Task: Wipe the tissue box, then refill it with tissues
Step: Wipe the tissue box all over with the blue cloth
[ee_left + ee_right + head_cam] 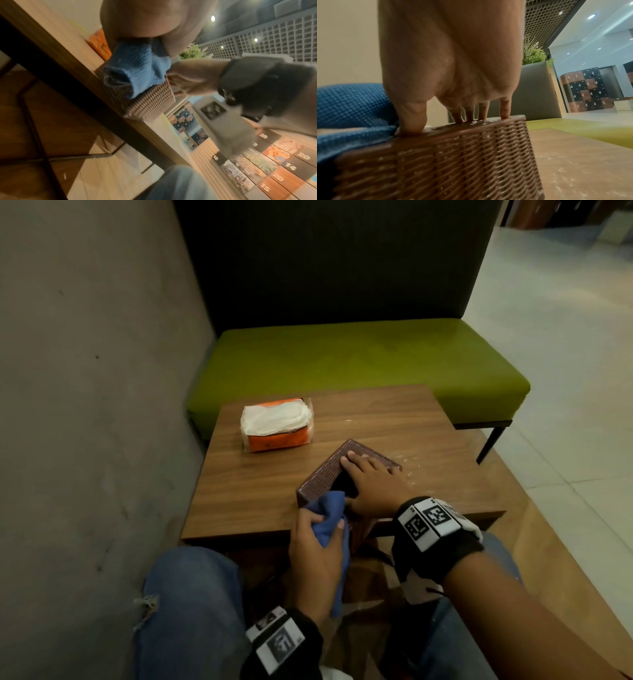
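A brown woven tissue box point(325, 470) point(150, 102) point(453, 155) lies on the wooden table point(260, 487) near its front edge. My right hand point(368, 484) point(453, 67) lies flat on top of the box, fingers straight, pressing it down. My left hand point(317, 549) point(145, 20) grips a bunched blue cloth point(329, 515) point(135, 67) point(351, 108) against the box's near end. An orange pack of white tissues point(275, 424) point(100, 42) sits at the table's far left, torn open on top.
A green padded bench point(359, 361) with a dark backrest stands behind the table. A grey wall point(85, 371) runs along the left. My knees in blue jeans point(191, 604) are under the table's front edge. Tiled floor point(565, 337) lies to the right.
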`<act>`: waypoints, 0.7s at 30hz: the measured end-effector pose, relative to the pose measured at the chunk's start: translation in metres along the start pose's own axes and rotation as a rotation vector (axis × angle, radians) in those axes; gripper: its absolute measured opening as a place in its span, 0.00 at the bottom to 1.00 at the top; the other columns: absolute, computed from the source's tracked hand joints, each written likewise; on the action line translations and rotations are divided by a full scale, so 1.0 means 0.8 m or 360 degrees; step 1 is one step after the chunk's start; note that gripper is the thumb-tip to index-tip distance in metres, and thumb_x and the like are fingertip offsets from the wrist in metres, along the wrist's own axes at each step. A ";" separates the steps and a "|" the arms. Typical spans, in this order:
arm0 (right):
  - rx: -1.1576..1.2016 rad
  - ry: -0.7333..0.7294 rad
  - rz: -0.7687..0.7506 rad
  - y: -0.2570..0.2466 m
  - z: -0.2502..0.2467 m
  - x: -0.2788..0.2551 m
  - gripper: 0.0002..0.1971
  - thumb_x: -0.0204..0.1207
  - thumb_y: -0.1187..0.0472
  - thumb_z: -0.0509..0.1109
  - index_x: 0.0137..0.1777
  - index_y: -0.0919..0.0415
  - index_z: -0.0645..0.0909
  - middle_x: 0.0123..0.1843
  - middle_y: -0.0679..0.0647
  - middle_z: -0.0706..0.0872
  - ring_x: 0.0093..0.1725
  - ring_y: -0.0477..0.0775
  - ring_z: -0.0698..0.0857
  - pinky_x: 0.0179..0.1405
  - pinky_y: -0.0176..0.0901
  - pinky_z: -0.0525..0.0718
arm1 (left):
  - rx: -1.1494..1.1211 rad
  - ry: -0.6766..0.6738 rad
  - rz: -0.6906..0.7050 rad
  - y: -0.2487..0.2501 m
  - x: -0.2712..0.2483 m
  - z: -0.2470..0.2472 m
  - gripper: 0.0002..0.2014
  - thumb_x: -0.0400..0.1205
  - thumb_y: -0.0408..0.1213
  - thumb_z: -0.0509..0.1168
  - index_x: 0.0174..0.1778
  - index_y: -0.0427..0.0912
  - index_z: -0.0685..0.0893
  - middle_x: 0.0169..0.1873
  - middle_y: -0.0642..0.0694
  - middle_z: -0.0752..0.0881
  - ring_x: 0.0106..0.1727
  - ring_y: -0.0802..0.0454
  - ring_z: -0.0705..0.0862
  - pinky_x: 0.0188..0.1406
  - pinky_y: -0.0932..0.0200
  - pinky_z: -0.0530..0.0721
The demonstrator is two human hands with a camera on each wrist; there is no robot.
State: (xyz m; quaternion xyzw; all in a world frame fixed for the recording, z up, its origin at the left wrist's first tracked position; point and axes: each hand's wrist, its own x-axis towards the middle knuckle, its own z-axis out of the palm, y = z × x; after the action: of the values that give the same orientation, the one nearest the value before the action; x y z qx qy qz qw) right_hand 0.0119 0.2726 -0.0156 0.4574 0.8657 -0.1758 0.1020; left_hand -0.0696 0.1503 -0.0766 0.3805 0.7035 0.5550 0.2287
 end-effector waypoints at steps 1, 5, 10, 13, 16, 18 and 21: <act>0.0003 0.0003 -0.0009 0.001 0.001 -0.001 0.41 0.80 0.42 0.61 0.86 0.51 0.44 0.87 0.46 0.42 0.86 0.52 0.45 0.80 0.61 0.53 | 0.0035 -0.0018 -0.0009 -0.001 0.007 -0.004 0.12 0.76 0.36 0.71 0.40 0.44 0.72 0.36 0.47 0.80 0.37 0.58 0.79 0.34 0.75 0.75; 0.0044 -0.0023 -0.0024 0.003 0.001 -0.002 0.44 0.78 0.36 0.62 0.86 0.51 0.44 0.87 0.46 0.41 0.86 0.52 0.44 0.80 0.62 0.50 | 0.0098 0.0096 -0.0202 -0.004 0.076 -0.029 0.12 0.78 0.38 0.70 0.44 0.39 0.73 0.33 0.50 0.78 0.38 0.51 0.78 0.31 0.68 0.72; 0.0104 -0.0105 -0.0103 0.012 -0.008 0.003 0.45 0.77 0.40 0.67 0.86 0.49 0.45 0.87 0.45 0.41 0.86 0.52 0.42 0.81 0.64 0.47 | 0.0313 -0.0225 -0.0156 0.004 0.103 -0.037 0.13 0.78 0.35 0.68 0.38 0.41 0.69 0.29 0.48 0.73 0.34 0.51 0.74 0.31 0.62 0.71; 0.0122 -0.0023 -0.0034 0.018 -0.014 0.002 0.43 0.77 0.43 0.69 0.85 0.49 0.48 0.87 0.48 0.42 0.86 0.55 0.41 0.80 0.69 0.44 | 0.0336 -0.0274 -0.0162 0.003 0.078 -0.044 0.15 0.79 0.33 0.68 0.34 0.44 0.67 0.28 0.47 0.72 0.31 0.53 0.73 0.28 0.64 0.70; 0.0167 0.0469 0.0215 0.005 0.010 -0.011 0.39 0.80 0.45 0.65 0.85 0.55 0.50 0.87 0.55 0.47 0.86 0.60 0.47 0.81 0.69 0.50 | 0.0372 -0.0334 -0.0122 0.005 0.058 -0.041 0.14 0.78 0.35 0.69 0.34 0.45 0.69 0.28 0.49 0.74 0.30 0.56 0.74 0.28 0.65 0.71; 0.0407 0.0646 0.0249 -0.009 0.042 -0.023 0.38 0.82 0.46 0.62 0.85 0.58 0.48 0.87 0.56 0.47 0.85 0.59 0.48 0.82 0.64 0.53 | 0.0415 -0.0317 -0.0058 0.008 0.047 -0.031 0.15 0.77 0.35 0.69 0.33 0.50 0.68 0.28 0.53 0.75 0.31 0.54 0.76 0.29 0.65 0.71; 0.0823 0.0562 0.0130 -0.016 0.069 -0.033 0.40 0.83 0.49 0.62 0.85 0.60 0.41 0.87 0.54 0.40 0.86 0.54 0.39 0.84 0.55 0.47 | 0.0382 -0.0289 0.0040 0.004 0.040 -0.022 0.17 0.75 0.34 0.68 0.30 0.54 0.66 0.28 0.54 0.75 0.33 0.48 0.78 0.32 0.59 0.73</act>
State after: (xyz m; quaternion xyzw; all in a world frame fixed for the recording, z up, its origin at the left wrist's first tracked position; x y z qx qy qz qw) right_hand 0.0175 0.2238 -0.0549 0.5261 0.7775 -0.3038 -0.1625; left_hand -0.1008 0.1651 -0.0656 0.4625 0.7363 0.4330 0.2375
